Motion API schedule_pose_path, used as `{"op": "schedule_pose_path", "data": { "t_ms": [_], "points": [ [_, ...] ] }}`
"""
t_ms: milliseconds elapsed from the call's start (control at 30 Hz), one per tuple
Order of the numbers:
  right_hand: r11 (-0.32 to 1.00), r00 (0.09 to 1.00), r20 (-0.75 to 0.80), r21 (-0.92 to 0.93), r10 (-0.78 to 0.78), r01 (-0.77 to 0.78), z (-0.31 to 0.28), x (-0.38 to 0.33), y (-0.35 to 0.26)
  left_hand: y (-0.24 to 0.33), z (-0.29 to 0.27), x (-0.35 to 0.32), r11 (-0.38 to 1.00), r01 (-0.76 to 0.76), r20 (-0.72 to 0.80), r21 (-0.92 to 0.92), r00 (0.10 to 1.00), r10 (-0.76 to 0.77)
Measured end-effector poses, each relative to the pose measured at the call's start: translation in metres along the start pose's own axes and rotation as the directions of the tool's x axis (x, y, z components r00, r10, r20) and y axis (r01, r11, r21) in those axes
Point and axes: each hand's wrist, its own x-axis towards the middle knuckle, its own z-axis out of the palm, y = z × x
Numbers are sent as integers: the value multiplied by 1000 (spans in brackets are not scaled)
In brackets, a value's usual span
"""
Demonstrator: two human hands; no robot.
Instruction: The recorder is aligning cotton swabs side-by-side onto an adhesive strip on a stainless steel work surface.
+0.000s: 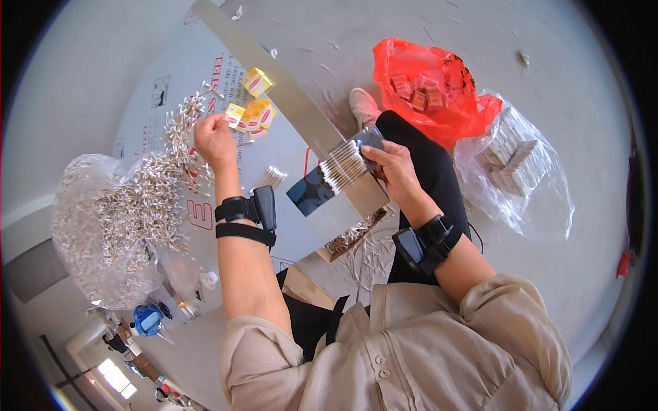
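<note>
Nearest the body, both forearms rise from beige sleeves, each with a black wrist strap carrying a small device. The right hand [394,171] is closed around a dark flat holder [363,145] with a neat row of cotton swabs [343,166] laid across it, held over the lap above a black trouser leg. Just below it, loose swabs lie scattered around a small cardboard tray [353,236] on the floor. The left hand [214,139] reaches further out, fingers pinched at the edge of the big loose swab heap [147,195]; whether it has any swabs pinched I cannot tell. That heap spills from a clear bag [89,226] at the left across a printed sheet [175,89]. A small bundle of swabs [272,177] lies between the two hands. Beyond the left hand sit small yellow boxes [252,109], touching a long grey strip [274,75] that runs diagonally. Far right, a red bag [425,89] holds packets beside a clear bag of white packs [521,157]. The floor [411,27] beyond is open.
</note>
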Motion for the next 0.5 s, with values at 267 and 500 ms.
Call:
{"op": "schedule_pose_path", "data": {
  "t_ms": [267,500],
  "points": [
    [999,999,8,12,-43,43,-6,3,-2,119,-39,-61,626,767,790,-142,469,-395],
    [999,999,13,23,-48,47,-4,4,1,143,-30,-96,774,627,764,-82,538,-355]
  ]
}}
